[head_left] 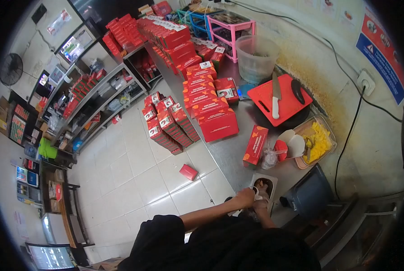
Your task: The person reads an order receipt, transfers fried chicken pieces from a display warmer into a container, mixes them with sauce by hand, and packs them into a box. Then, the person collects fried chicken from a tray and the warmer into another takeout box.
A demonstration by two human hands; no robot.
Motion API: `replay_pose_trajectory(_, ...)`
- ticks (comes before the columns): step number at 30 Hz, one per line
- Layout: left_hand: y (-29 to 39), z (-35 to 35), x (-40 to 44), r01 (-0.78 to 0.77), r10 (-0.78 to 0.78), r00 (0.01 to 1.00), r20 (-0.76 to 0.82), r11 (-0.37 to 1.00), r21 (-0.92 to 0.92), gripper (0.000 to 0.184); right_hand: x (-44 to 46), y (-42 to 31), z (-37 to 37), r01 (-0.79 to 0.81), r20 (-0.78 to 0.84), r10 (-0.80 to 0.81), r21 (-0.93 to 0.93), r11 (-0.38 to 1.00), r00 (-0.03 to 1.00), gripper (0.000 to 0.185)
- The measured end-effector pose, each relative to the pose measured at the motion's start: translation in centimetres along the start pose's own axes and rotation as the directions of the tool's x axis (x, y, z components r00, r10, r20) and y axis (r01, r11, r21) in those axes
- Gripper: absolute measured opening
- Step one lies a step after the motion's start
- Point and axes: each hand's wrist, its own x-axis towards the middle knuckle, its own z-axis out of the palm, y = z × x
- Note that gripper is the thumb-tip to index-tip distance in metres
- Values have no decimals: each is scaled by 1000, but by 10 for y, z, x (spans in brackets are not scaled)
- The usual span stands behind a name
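At the counter's near edge stands a metal food container (272, 179) with brown food pieces (261, 184) in it. My left hand (244, 198) is closed at its left side, beside a small white thing (256, 191) whose kind I cannot make out. My right hand (261, 205), seemingly in a clear plastic glove, reaches over the container. Its fingers point into the food and partly blur with it, so their grip does not show. Just beyond are a red box (255, 145), a clear plastic bundle (269, 159) and an open white-and-red paper food box (292, 144).
A plastic tub (318, 143) holds yellow food. A knife (276, 95) and a dark-handled tool (297, 90) lie on a red cutting board (261, 94). Red boxes (218, 124) line the counter; more stacks (166, 124) and one box (189, 172) are on the floor. A grey bin (308, 192) stands right.
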Motion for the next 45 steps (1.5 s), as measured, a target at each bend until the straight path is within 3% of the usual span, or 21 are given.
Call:
replay_pose_trajectory(2,2,0,6,17,-18,999,-27,999,-30,19,-13,-10,-24,33,73,-36,33,999,997,52)
replay_pose_trajectory(4,7,-2,7,7,-8,999,-48,1000,-29,19,-27,-25,-49,35,42,-43,180,983,998,55)
replay_pose_trajectory(6,16,-14,3,-40,41,998,-50,999,17,18,-36,-31,-57,18,-118,37,436,900,992,56)
replay_pose_trajectory(8,16,-4,15,-54,64,995,-80,991,124,19,-40,-23,-47,376,-432,-194,390,841,881,54)
replay_pose_trajectory(12,33,-30,-10,-123,141,989,-36,941,315,20,-56,-33,-107,435,-520,-323,106,894,791,37)
replay_pose_trajectory(14,30,-41,-17,-187,189,981,33,904,385,19,-58,-39,-143,237,-300,-164,225,945,940,30)
replay_pose_trajectory(15,28,-54,-27,-219,220,975,33,920,326,20,-59,-40,-157,144,-192,-94,268,953,977,27)
replay_pose_trajectory(16,22,-61,-28,-199,184,980,76,916,349,19,-62,-36,-158,165,-258,-103,233,958,961,24)
replay_pose_trajectory(18,-32,-38,-11,-313,328,945,-2,904,293,19,-66,-33,-156,209,-389,-134,159,965,912,19)
replay_pose_trajectory(19,-49,-31,-3,-368,394,918,-46,890,270,19,-60,-30,-142,215,-346,-157,136,967,925,21)
replay_pose_trajectory(21,-29,-63,-28,-193,192,981,29,978,81,20,-41,-23,-102,235,-251,-206,88,968,946,29)
replay_pose_trajectory(22,-23,-74,-38,-90,90,993,81,996,-9,21,-40,-36,-96,160,-263,-174,-76,984,949,33)
replay_pose_trajectory(24,-35,-69,-44,-102,101,995,-8,991,-88,20,-36,-64,-85,-5,-298,-122,-394,919,947,43)
replay_pose_trajectory(25,-40,-67,-46,-108,102,993,-54,985,-132,20,-28,-60,-79,6,-303,-143,-414,910,942,46)
replay_pose_trajectory(27,-45,-69,-49,-17,28,999,32,954,-298,19,-5,-49,-59,31,-299,-182,-448,893,937,54)
replay_pose_trajectory(31,-63,-60,-52,14,-5,1000,20,882,-470,18,6,-67,-84,-113,-79,94,-304,946,992,40)
replay_pose_trajectory(32,-64,-63,-54,5,2,1000,14,868,-496,19,19,-54,-62,-92,-177,28,-364,927,984,33)
replay_pose_trajectory(37,-68,-58,-69,-16,4,1000,-21,808,-589,22,14,-54,-61,-35,-280,-27,-214,976,960,28)
replay_pose_trajectory(41,-80,-54,-73,-17,-31,998,-58,728,-685,22,15,-42,-67,199,-343,-267,-221,955,901,24)
replay_pose_trajectory(44,-89,-58,-76,4,-53,997,-48,710,-704,20,-11,-79,-127,-33,-101,42,95,995,994,22)
replay_pose_trajectory(45,-92,-58,-77,13,-60,997,-41,699,-715,21,-9,-74,-129,38,-113,-31,55,998,993,23)
